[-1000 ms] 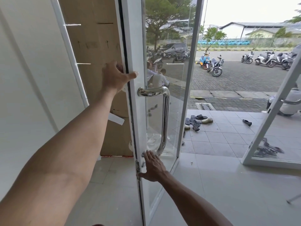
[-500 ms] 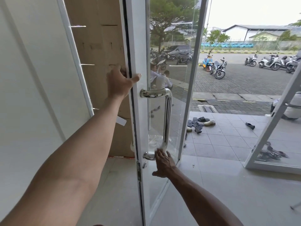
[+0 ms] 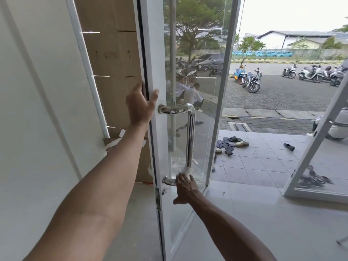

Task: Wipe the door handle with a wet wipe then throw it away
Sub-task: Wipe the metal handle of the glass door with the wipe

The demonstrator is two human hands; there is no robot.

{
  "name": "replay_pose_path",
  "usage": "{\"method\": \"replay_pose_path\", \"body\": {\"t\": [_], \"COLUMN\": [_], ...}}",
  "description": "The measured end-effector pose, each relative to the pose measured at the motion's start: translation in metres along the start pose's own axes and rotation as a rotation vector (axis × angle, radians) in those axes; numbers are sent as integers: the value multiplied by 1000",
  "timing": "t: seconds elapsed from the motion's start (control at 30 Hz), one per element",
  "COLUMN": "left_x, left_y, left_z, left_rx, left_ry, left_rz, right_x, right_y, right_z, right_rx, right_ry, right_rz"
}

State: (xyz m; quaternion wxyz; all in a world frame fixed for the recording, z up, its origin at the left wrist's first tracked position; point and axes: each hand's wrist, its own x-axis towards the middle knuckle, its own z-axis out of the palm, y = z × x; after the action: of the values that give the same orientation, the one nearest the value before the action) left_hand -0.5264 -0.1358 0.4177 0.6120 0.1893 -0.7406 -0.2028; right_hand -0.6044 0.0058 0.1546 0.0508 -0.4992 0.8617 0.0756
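Note:
A long chrome door handle point(image 3: 190, 132) runs down the white-framed glass door point(image 3: 157, 140). My right hand point(image 3: 185, 189) grips the handle's lower bend, fingers closed around a white wet wipe point(image 3: 187, 169) that shows just above my fingertips against the bar. Higher up, my left hand point(image 3: 139, 103) clasps the door's edge beside the handle's top mount, thumb on the near face and fingers wrapped behind.
Stacked cardboard boxes point(image 3: 114, 59) stand behind the door on the left. A second glass door point(image 3: 320, 140) stands open at right. Sandals point(image 3: 230, 143) lie on the tiled porch outside; parked motorbikes point(image 3: 252, 81) beyond. A keyhole point(image 3: 164, 191) sits below the handle.
My right hand has shifted right along the handle's lower bend, from the door frame side to the foot of the vertical bar. My left hand keeps its hold on the door edge.

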Motion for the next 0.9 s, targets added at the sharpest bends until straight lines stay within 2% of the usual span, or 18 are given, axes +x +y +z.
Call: {"method": "replay_pose_path", "body": {"t": [0.17, 0.4, 0.6, 0.67, 0.83, 0.9], "left_x": [0, -2, -9, -9, -6, -6], "left_y": [-2, -2, 1, 0, 0, 1], "left_z": [0, 3, 8, 7, 6, 6], "left_rx": [44, 179, 211, 218, 226, 225], "left_ry": [-1, -34, 0, 4, 5, 3], "left_rz": [13, -11, -5, 1, 8, 5], "right_x": [6, 9, 10, 9, 9, 10], "right_y": [-19, 12, -28, -23, 18, 15], "right_z": [2, -14, -1, -3, -11, -10], "right_rx": [67, -133, 84, 45, -181, -167], "right_ry": [35, -14, 30, 26, -14, -18], "right_rz": [-146, -2, -132, -161, -37, -22]}}
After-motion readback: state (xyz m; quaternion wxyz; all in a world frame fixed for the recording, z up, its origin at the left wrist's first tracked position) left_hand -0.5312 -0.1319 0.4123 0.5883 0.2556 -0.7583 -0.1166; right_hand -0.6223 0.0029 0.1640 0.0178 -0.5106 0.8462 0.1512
